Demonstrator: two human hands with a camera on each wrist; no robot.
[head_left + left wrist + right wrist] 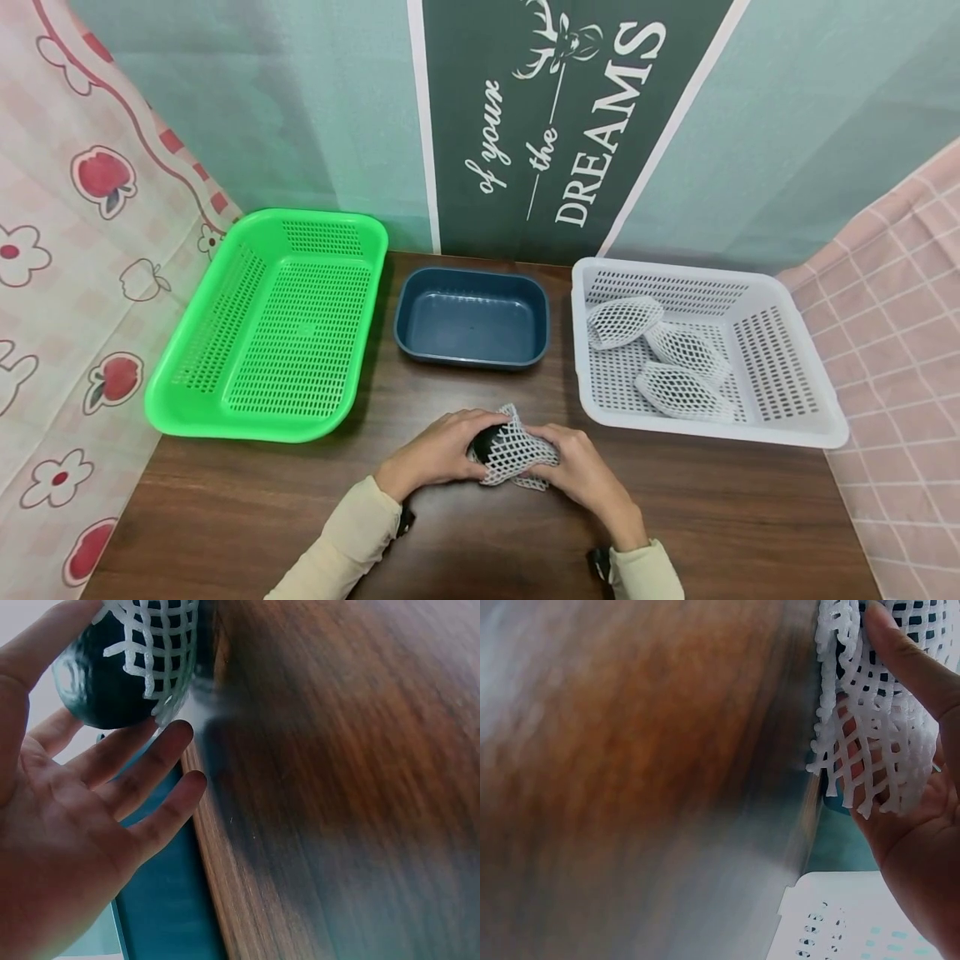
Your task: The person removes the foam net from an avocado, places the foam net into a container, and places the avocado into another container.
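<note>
Between both hands, low over the table, is a dark, glossy, rounded fruit (486,442) partly covered by a white foam net sleeve (519,455). My left hand (441,445) holds the fruit's bare end, thumb on the near side and fingers behind. In the left wrist view that end of the fruit (101,686) looks dark green and smooth. From the other side my right hand (583,473) grips the net, its thumb pressing the mesh. The loose open end of the sleeve (877,761) hangs over the palm in the right wrist view.
A white basket (712,429) at the right holds several foam net sleeves (682,390). Behind the hands stands a dark blue tray (472,363). A green basket (247,425) sits at the left. Curtains (262,108) enclose the wooden table (480,550).
</note>
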